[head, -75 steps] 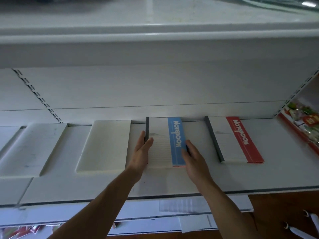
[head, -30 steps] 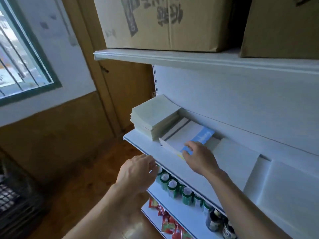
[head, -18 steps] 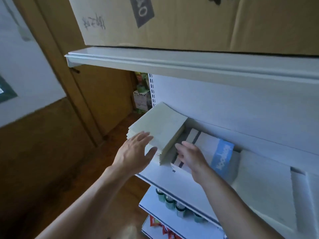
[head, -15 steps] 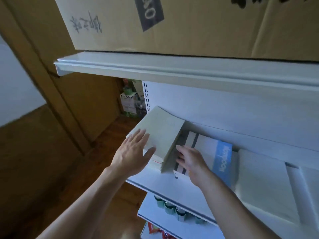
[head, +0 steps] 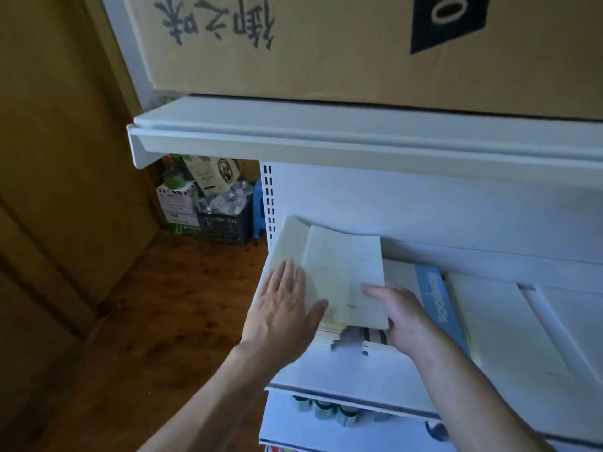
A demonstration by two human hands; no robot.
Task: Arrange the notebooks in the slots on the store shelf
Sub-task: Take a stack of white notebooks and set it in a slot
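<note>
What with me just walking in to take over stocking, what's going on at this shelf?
A person is sorting notebooks on the white shelf. The left hand lies flat on the pale stack at the shelf's left end, while the right hand pinches the top notebook at its near right corner, thumb on the cover. A blue-striped notebook lies just right of the stack.

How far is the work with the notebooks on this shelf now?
Done: the blue notebook lies flat beside the stack of notebooks, and a pale notebook lies next to it. In hand: the left hand rests flat on the stack, while the right hand pinches the top notebook at its right edge. Left: the stack, several notebooks thick, is not yet spread out.
</note>
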